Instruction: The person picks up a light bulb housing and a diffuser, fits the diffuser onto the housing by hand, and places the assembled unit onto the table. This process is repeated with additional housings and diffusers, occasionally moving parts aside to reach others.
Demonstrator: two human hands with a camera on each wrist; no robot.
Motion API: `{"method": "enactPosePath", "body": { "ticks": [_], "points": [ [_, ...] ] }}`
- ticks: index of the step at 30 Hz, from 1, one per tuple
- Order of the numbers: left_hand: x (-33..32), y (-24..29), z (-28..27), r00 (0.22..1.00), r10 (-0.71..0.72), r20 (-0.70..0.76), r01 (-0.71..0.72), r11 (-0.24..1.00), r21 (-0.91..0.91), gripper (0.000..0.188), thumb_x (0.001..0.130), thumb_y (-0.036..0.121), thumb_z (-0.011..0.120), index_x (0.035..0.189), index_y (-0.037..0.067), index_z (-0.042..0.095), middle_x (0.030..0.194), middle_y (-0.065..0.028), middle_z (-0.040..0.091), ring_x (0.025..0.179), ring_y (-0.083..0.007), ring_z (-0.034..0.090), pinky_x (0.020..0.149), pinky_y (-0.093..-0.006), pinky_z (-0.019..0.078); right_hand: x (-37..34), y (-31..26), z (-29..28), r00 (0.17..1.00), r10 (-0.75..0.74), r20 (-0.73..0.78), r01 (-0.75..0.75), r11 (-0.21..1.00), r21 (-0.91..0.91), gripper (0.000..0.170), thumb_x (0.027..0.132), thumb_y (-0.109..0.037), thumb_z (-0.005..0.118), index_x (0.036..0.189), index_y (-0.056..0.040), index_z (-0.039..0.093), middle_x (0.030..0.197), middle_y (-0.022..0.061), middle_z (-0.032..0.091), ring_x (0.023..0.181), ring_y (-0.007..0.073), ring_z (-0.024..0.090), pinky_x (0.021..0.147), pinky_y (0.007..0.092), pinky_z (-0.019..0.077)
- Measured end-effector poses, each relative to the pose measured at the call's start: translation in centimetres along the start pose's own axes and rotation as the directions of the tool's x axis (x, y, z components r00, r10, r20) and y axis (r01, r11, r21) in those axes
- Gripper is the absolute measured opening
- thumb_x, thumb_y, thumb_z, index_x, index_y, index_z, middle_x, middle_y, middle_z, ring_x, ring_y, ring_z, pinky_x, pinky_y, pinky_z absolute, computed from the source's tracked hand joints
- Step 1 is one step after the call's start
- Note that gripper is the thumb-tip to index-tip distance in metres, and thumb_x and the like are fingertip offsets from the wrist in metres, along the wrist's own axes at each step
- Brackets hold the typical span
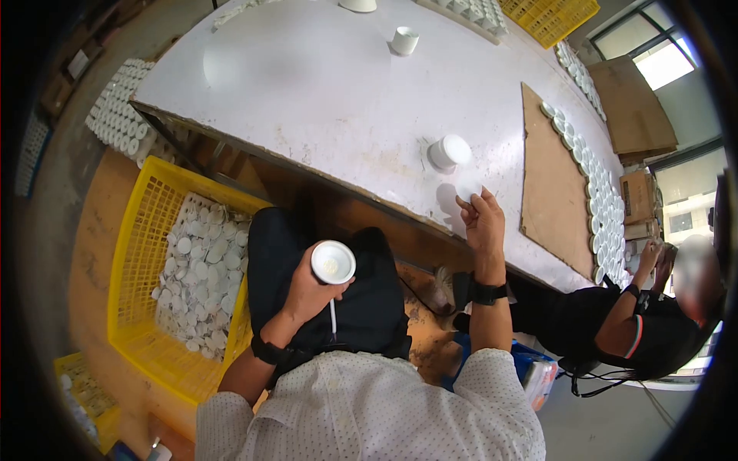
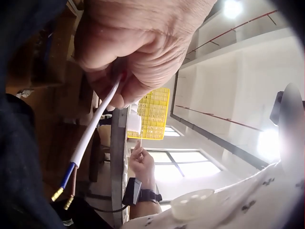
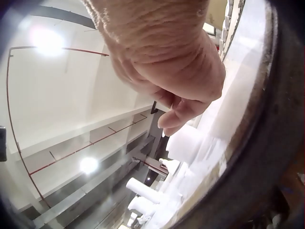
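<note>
While the left hand [image 1: 306, 295] grips a white cup [image 1: 334, 262] mouth-up, cable [image 1: 333, 318] trailing downward, the right hand [image 1: 485, 223] pinches a disc [image 1: 468, 185].

Right hand [image 3: 167, 67], fingers bent; white piece [image 3: 185, 144] at fingertips; pale table [image 3: 238, 90] alongside; ceiling lights [image 3: 89, 165].

We can read no lettering, number or sign anywhere; the packet [image 1: 540, 382] behind the right hand [image 1: 483, 222] perhaps bears print, too small for us to tell.
</note>
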State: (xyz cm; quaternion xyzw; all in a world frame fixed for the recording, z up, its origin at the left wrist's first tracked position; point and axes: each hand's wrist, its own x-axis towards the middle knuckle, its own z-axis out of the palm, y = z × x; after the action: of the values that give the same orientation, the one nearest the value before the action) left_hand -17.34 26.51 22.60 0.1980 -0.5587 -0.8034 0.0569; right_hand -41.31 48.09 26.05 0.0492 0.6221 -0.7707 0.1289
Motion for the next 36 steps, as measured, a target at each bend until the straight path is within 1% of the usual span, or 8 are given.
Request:
{"method": "enactPosePath", "body": {
  "ticks": [4,6,7,8,10,13,29,36],
  "points": [
    [1.2,1.2,1.0,0.994,-0.012,0.107,0.006,0.999,0.052,0.06,0.073,-0.013,0.06,0.125,0.001,0.034,0.103,-0.013,0.057,0.088,-0.0236,0.064,0.053,-0.0242,0.0492,-4.9,1.3,2.6,0.999,0.02,0.034,-0.014,0.985,-0.169,0.027,0.086,-0.007,0.053,0.111,0.0015,0.055,0.095,0.0073,0.063,0.085,0.0175,0.063,0.065,0.0254,0.0506],
    [1.4,1.5,1.4,0.991,-0.025,0.132,0.031,0.999,-0.041,0.064,0.072,-0.011,0.06,0.128,0.003,0.032,0.11,-0.0124,0.054,0.091,-0.0237,0.063,0.057,-0.0253,0.0503,-7.9,2.2,4.3,0.922,-0.294,0.253,0.386,0.634,-0.67,0.02,0.085,-0.002,0.051,0.103,0.0004,0.06,0.094,0.0073,0.065,0.079,0.0117,0.061,0.064,0.0244,0.0492],
    [1.6,1.3,1.5,0.987,-0.007,0.161,0.027,0.992,-0.125,0.066,0.071,-0.01,0.061,0.128,0.003,0.031,0.11,-0.0124,0.053,0.094,-0.0237,0.062,0.058,-0.0255,0.0504,-8.9,2.8,5.0,0.728,-0.491,0.479,0.679,0.417,-0.604,0.018,0.083,0.002,0.052,0.098,0.0008,0.062,0.091,0.0101,0.066,0.082,0.0173,0.064,0.071,0.0289,0.0502],
    [1.7,0.9,1.6,0.981,0.018,0.193,0.023,0.977,-0.212,0.067,0.071,-0.008,0.063,0.129,0.003,0.031,0.111,-0.0125,0.053,0.096,-0.0236,0.061,0.059,-0.0258,0.0506,-9.6,2.5,5.6,0.546,-0.498,0.673,0.832,0.234,-0.502,0.025,0.074,0.006,0.058,0.098,0.0002,0.062,0.092,0.0131,0.065,0.087,0.0267,0.064,0.076,0.0318,0.0499],
    [1.7,0.5,1.7,0.977,0.101,0.187,-0.051,0.966,-0.253,0.065,0.073,-0.001,0.065,0.129,0.003,0.031,0.11,-0.0111,0.052,0.092,-0.019,0.06,0.059,-0.0252,0.0502,-10.0,4.0,6.1,0.279,-0.518,0.808,0.954,0.055,-0.294,0.032,0.068,0.007,0.059,0.099,-0.0019,0.063,0.097,0.0109,0.064,0.091,0.0277,0.063,0.075,0.0315,0.0493],
    [1.5,0.4,1.4,0.983,0.088,0.161,-0.063,0.986,-0.153,0.055,0.08,0.014,0.065,0.125,0.001,0.036,0.098,-0.0073,0.055,0.069,-0.0095,0.054,0.054,-0.0207,0.0479,-11.0,4.9,6.7,0.217,-0.419,0.882,0.963,-0.055,-0.263,0.039,0.063,0.003,0.063,0.102,-0.0035,0.062,0.107,0.0107,0.061,0.098,0.0267,0.06,0.075,0.0316,0.0482],
    [0.9,0.4,1.0,0.998,0.005,0.059,0.003,0.992,-0.127,0.038,0.091,0.017,0.045,0.127,0.008,0.038,0.107,-0.0078,0.054,0.083,-0.0097,0.055,0.057,-0.0211,0.0474,-11.7,5.6,8.1,0.177,-0.395,0.901,0.979,-0.026,-0.203,0.046,0.063,-0.007,0.071,0.108,-0.0059,0.06,0.117,0.0086,0.057,0.108,0.0296,0.053,0.081,0.0385,0.0439],
    [0.6,0.3,1.1,0.993,0.116,-0.012,-0.115,0.992,0.059,0.034,0.09,0.015,0.045,0.122,0.004,0.043,0.106,-0.0102,0.056,0.088,-0.0132,0.056,0.068,-0.0235,0.0495,-11.5,6.6,7.9,0.139,-0.456,0.879,0.986,-0.022,-0.167,0.038,0.064,-0.006,0.071,0.102,-0.0068,0.063,0.113,0.0068,0.06,0.099,0.0268,0.055,0.08,0.0379,0.044]
  ]
}}
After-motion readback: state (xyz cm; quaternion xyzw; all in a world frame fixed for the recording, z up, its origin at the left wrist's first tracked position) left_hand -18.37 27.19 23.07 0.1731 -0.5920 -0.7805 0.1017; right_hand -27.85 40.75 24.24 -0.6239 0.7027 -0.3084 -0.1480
